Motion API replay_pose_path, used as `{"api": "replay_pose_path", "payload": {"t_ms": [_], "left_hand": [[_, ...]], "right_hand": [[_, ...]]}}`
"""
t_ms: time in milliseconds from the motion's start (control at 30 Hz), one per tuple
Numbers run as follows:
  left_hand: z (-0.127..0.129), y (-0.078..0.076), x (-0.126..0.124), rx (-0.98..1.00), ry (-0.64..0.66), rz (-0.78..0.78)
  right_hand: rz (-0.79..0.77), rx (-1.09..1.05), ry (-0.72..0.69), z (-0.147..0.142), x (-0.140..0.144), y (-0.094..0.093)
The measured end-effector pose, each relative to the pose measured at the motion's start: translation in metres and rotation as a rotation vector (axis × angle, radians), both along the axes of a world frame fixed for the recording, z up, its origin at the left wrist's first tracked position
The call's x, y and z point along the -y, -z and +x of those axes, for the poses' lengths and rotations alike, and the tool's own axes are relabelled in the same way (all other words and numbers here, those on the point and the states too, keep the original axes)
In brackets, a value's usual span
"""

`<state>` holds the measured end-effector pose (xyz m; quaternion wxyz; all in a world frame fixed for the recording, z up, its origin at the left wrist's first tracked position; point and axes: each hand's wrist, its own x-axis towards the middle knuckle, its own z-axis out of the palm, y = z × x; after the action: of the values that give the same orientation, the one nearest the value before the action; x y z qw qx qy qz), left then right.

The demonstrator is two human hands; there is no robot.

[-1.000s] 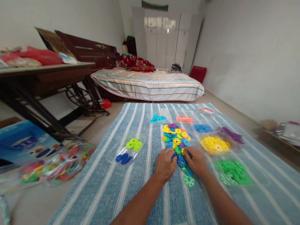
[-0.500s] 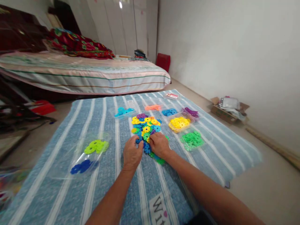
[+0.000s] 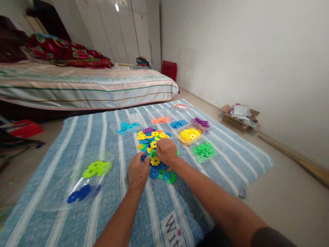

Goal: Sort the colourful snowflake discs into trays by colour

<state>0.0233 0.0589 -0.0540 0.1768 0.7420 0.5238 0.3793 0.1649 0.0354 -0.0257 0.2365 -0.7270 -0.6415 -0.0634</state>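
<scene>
From my seat I see both hands working in the middle of the frame over a heap of mixed snowflake discs (image 3: 153, 151), which lies on a blue striped mat (image 3: 77, 137) with its long axis running from the lower centre up toward the bed. The left hand (image 3: 138, 171) sits at the near left edge of the heap, its fingers curled together around a dark blue disc (image 3: 143, 157) pinched at the fingertips (only a sliver of it shows, so I cannot tell which way it faces). The right hand (image 3: 167, 151) rests palm down on the heap's right side, fingers bent and drawn in; I cannot tell whether it grips a piece. Just below it, a green disc (image 3: 171, 177) lies flat at the heap's near end. To the right of the heap stand clear trays: yellow discs (image 3: 189, 134), green discs (image 3: 204, 151), blue discs (image 3: 178, 124), purple discs (image 3: 201, 122) and orange discs (image 3: 160, 120). A tray of cyan discs (image 3: 125, 127) sits up and left of the heap. At lower left, a clear tray holds lime discs (image 3: 97, 168) and dark blue discs (image 3: 81, 192). A cardboard box (image 3: 239, 118) stands by the wall at the right.
</scene>
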Motion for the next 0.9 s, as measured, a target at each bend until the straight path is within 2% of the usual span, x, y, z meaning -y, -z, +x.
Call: {"api": "replay_pose_path", "payload": {"t_ms": [167, 400, 567, 733, 900], "left_hand": [[-0.002, 0.000, 0.000, -0.009, -0.026, -0.009], [-0.005, 0.001, -0.002, 0.053, -0.053, 0.040], [-0.003, 0.000, -0.002, 0.082, -0.067, 0.053], [-0.005, -0.001, -0.004, 0.098, -0.115, 0.056], [-0.007, -0.004, -0.005, 0.103, -0.135, 0.011]], "right_hand": [[-0.040, -0.049, 0.132, 0.020, -0.028, -0.007], [-0.152, -0.134, 0.179, 0.017, -0.044, 0.009], [-0.166, -0.150, 0.128, 0.000, -0.032, 0.012], [-0.149, -0.153, 0.061, -0.015, -0.012, 0.008], [-0.199, -0.118, -0.047, -0.030, 0.007, 0.003]]}}
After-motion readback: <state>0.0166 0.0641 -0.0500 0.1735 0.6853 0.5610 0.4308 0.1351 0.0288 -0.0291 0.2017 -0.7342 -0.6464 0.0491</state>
